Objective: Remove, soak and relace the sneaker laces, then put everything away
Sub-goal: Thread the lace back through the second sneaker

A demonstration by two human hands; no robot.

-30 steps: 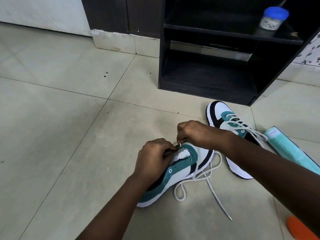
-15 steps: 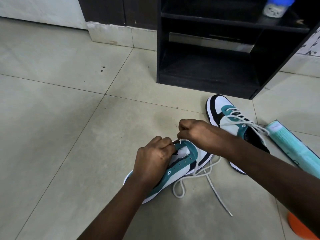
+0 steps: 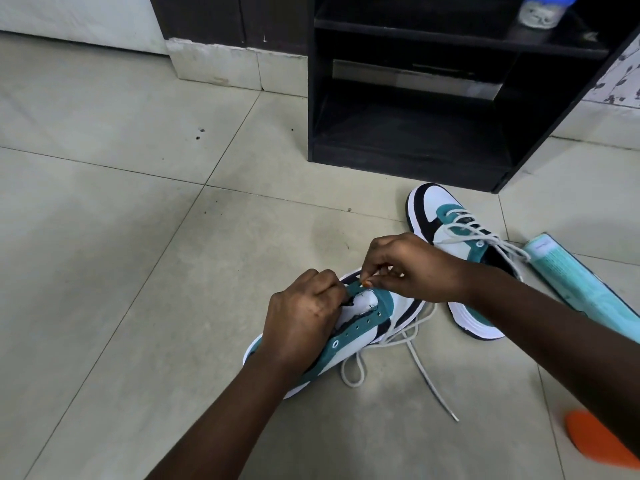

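Hands, left (image 3: 304, 320) and right (image 3: 408, 268), grip sneaker (image 3: 360, 327) at its eyelets.

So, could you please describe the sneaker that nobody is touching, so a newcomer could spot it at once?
Find the black shelf unit standing on the tiled floor. Just in front of its lower right corner lies a white, teal and black sneaker, toe towards the shelf. Unlike the matching sneaker held by both hands nearer the camera, it has its lace threaded.

bare floor (image 3: 104, 271) left of near sneaker (image 3: 360, 327), second sneaker (image 3: 446, 230) crowding right, loose lace (image 3: 415, 355) trailing right, black shelf (image 3: 415, 133) blocking beyond
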